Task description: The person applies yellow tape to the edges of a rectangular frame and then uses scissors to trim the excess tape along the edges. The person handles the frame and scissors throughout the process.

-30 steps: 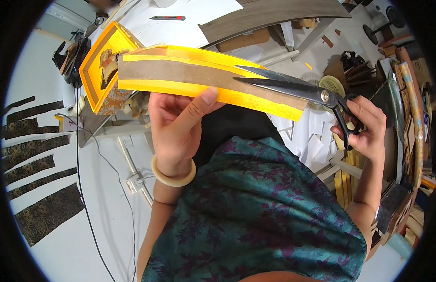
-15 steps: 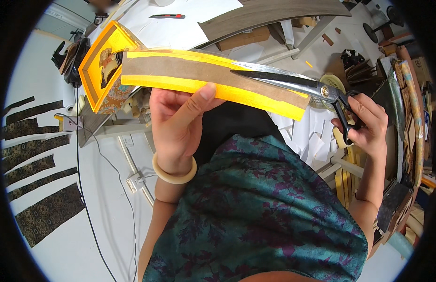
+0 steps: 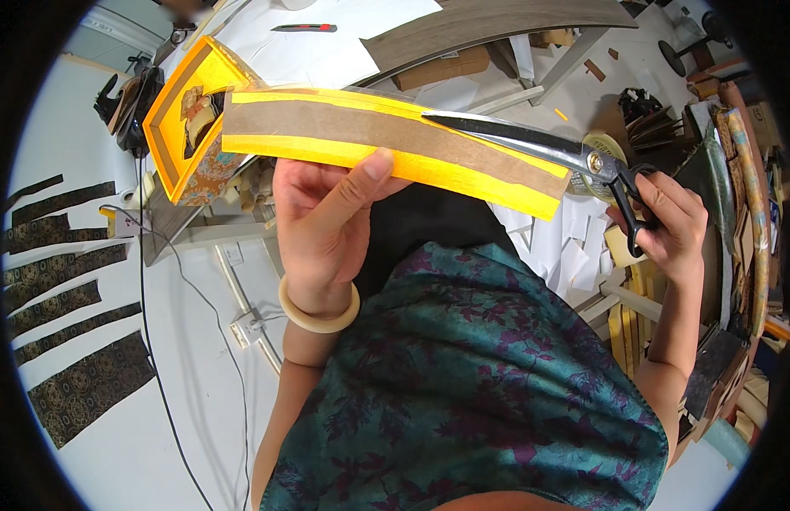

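A long strip with a brown middle band and yellow edges (image 3: 327, 123) is held up level in front of me. My left hand (image 3: 331, 213) pinches its lower edge near the middle, thumb on the near face and fingers behind. Large scissors with black handles (image 3: 596, 162) are gripped in my right hand (image 3: 674, 223), fingers through the loops. Their blades lie along the strip's upper yellow edge at the right half, close together, the tips near the middle. Part of one blade is behind the strip.
A yellow open box with patterned sides (image 3: 160, 128) holds scraps at the upper left. Behind it, a red-and-grey cutter knife (image 3: 303, 28) lies on white paper. Dark patterned fabric pieces (image 3: 88, 387) lie at left, and rolls of material (image 3: 744, 204) stand at right.
The scissor blades have drawn closer together and moved up to the strip's upper edge. My right hand has shifted slightly right, while the left keeps its pinch.
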